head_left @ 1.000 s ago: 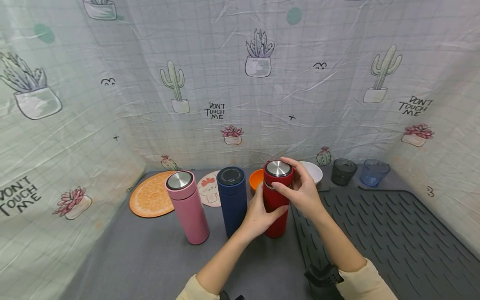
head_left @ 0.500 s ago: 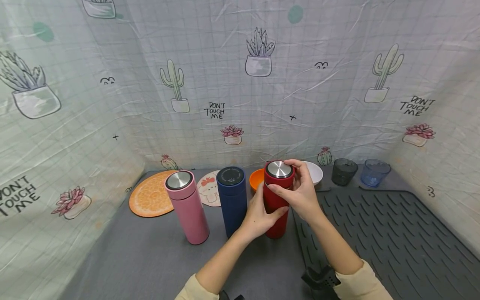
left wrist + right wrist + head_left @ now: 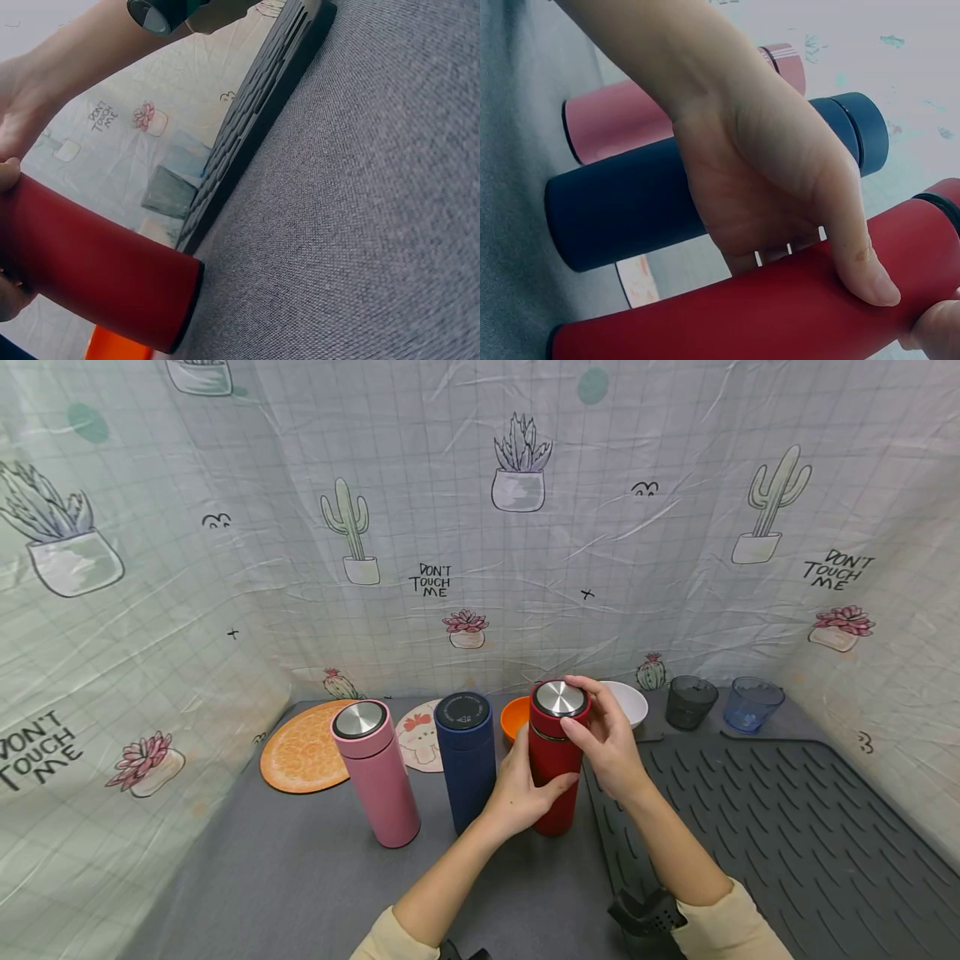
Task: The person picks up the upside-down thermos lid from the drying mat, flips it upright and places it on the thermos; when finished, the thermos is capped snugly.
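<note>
Backdrop sheet (image 3: pixel 225 610): crinkled, grid-printed w/ cacti, reads "DON'T TOUCH ME". Red flask (image 3: pixel 553 777), matte cylinder w/ steel-topped lid (image 3: pixel 558 702), stands upright on grey felt-like tabletop (image 3: pixel 300 877) at edge of ribbed dark mat (image 3: pixel 765 835), just right of navy flask (image 3: pixel 465 756) and pink flask (image 3: pixel 377 772). Left hand (image 3: pixel 521 789) wraps flask body, fingers curled round; right hand (image 3: pixel 609 739) grips lid w/ thumb + fingertips.

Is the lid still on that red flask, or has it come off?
Still on. The red flask stands upright with its lid seated on top; the right hand grips the lid, the left hand holds the body.
</note>
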The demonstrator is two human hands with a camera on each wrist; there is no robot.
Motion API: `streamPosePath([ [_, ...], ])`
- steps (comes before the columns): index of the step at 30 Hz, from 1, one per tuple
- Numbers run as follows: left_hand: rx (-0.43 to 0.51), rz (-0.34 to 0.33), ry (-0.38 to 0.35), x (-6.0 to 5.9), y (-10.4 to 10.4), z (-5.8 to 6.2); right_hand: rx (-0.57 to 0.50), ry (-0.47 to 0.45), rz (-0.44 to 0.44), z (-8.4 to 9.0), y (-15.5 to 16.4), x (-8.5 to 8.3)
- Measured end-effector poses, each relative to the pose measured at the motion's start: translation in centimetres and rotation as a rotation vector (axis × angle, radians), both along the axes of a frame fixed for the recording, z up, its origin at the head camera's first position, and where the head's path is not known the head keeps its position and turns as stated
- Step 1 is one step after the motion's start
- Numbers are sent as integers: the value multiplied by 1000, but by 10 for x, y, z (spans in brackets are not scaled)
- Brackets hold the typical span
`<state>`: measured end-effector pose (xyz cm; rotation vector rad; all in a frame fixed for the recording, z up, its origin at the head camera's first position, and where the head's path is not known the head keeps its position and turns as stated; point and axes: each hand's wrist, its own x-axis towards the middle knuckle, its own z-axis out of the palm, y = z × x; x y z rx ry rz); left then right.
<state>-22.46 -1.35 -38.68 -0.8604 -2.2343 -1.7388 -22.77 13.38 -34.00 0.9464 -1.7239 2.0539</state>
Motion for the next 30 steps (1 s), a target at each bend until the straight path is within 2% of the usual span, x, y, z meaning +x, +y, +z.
streamPosePath([
  [3,-1,2,14,0,0,-1,-37,-7,-20,-1,-2,-1],
  [6,-2,3,23,0,0,-2,-23,-24,-34,-1,-3,0],
  [12,-9,12,34,-1,1,-2,19,-80,54,3,-1,1],
  [14,-9,11,39,-1,1,-2,22,-86,59,3,0,1],
  [21,-14,12,25,-1,1,-3,11,-117,-37,4,-4,3],
  [24,-16,15,30,0,1,-3,33,-134,-9,6,-4,5],
  [28,-22,20,38,0,1,-3,46,-145,69,8,-2,6],
  [30,-25,18,38,-1,1,-3,43,-134,68,7,-1,5],
])
